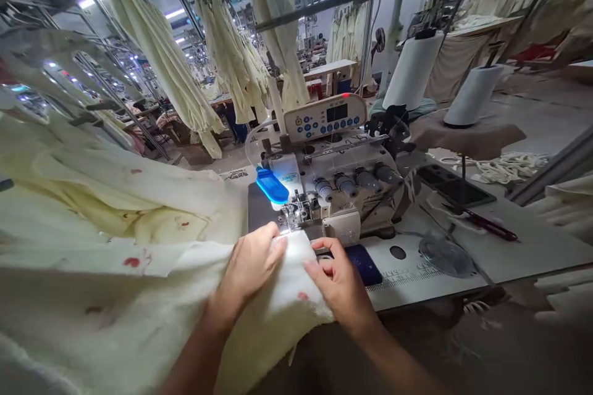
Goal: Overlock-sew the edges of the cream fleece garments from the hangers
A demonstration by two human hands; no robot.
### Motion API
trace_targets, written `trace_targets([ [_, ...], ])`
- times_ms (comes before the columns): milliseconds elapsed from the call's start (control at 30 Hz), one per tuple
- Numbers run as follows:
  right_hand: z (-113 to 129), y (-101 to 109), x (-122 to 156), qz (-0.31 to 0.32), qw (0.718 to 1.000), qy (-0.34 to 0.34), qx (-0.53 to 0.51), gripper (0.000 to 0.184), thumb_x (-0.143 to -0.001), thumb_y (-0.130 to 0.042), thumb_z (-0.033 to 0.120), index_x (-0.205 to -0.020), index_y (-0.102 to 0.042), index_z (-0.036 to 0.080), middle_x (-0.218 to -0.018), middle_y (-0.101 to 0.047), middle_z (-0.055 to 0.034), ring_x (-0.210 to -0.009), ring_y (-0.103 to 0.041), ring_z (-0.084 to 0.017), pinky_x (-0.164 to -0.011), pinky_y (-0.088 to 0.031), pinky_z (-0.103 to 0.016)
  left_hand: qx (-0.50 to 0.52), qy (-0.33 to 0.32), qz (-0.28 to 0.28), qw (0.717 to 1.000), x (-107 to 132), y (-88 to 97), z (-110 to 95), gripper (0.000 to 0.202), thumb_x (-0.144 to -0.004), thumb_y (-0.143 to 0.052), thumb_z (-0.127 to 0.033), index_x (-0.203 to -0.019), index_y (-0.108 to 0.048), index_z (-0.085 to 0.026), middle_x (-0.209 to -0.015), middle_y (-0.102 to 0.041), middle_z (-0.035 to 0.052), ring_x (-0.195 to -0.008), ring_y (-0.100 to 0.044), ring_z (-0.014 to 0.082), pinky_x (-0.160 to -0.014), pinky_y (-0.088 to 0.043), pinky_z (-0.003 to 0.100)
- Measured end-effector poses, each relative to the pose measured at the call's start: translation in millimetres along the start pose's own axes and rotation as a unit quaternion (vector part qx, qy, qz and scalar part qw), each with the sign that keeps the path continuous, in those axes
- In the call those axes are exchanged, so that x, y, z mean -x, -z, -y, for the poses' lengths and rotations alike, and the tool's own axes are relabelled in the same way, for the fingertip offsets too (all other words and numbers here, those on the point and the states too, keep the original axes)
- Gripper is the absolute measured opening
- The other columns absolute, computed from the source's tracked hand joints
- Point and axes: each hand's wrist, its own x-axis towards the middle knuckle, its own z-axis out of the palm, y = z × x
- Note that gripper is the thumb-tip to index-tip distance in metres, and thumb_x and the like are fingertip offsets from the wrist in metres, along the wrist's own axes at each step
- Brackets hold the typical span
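A cream fabric piece (296,259) with red printed spots lies at the front of an overlock sewing machine (345,188), its far edge by the presser foot (295,215). My left hand (252,262) is closed on the fabric just left of the foot, thumb on top. On the right edge of the fabric, my right hand (340,281) pinches it between thumb and fingers. A lamp lights the spot between the hands. A blue plastic guard (272,186) sits above the needle area. More of the same cloth (115,210) spreads over the left side.
White thread cones (412,71) stand behind the machine at right. On the table to the right lie dark-red-handled scissors or snips (491,225), a clear round lid (447,254) and a black tray (456,185). Cream garments (157,43) hang from rails behind.
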Motion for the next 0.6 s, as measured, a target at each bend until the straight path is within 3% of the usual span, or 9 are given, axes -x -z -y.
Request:
trace_targets([
  [100,-1,0,13,0.022,1.0,-0.003,-0.022,0.031,-0.08,-0.057,0.04,-0.102,-0.039,0.025,-0.05,-0.039,0.0102,-0.043,-0.042,-0.01,-0.047,-0.053,-0.025,-0.027,-0.018,0.014,0.999,13,-0.1,0,0.025,-0.092,-0.029,-0.032,-0.072,-0.038,-0.021,-0.066,-0.05,-0.0031,-0.057,-0.045,0.0127,-0.056,-0.03,0.025],
  [233,1,5,17,0.035,0.996,0.031,0.076,0.023,-0.084,-0.05,0.037,-0.101,-0.051,0.021,-0.049,-0.034,0.0085,-0.04,-0.031,-0.007,-0.038,-0.039,-0.016,-0.103,-0.03,-0.002,0.994,16,-8.2,-2,0.025,-0.093,-0.027,-0.031,-0.075,-0.04,-0.021,-0.07,-0.054,-0.0011,-0.06,-0.05,0.0142,-0.056,-0.029,0.027],
  [333,2,7,9,0.016,0.99,0.057,0.126,0.028,-0.084,-0.048,0.033,-0.105,-0.059,0.017,-0.05,-0.029,0.0076,-0.042,-0.026,-0.006,-0.037,-0.029,-0.015,-0.145,-0.032,-0.01,0.989,6,-12.2,-2,0.024,-0.093,-0.028,-0.032,-0.077,-0.042,-0.021,-0.074,-0.057,0.0,-0.063,-0.053,0.0148,-0.054,-0.027,0.028],
  [433,7,3,-2,-0.014,0.986,0.08,0.147,0.035,-0.083,-0.048,0.027,-0.114,-0.057,0.014,-0.048,-0.028,0.0087,-0.042,-0.023,-0.006,-0.038,-0.022,-0.016,-0.146,-0.026,-0.006,0.989,-10,-11.0,1,0.022,-0.092,-0.031,-0.033,-0.078,-0.043,-0.021,-0.076,-0.059,-0.0002,-0.065,-0.056,0.0153,-0.054,-0.026,0.027],
  [600,15,-4,-12,-0.049,0.985,0.082,0.142,0.033,-0.08,-0.05,0.024,-0.112,-0.05,0.016,-0.042,-0.038,0.0099,-0.04,-0.03,-0.007,-0.04,-0.023,-0.017,-0.129,-0.036,0.007,0.991,-27,-6.8,14,0.022,-0.09,-0.033,-0.035,-0.077,-0.044,-0.022,-0.074,-0.058,-0.0013,-0.066,-0.055,0.0167,-0.053,-0.026,0.027],
])
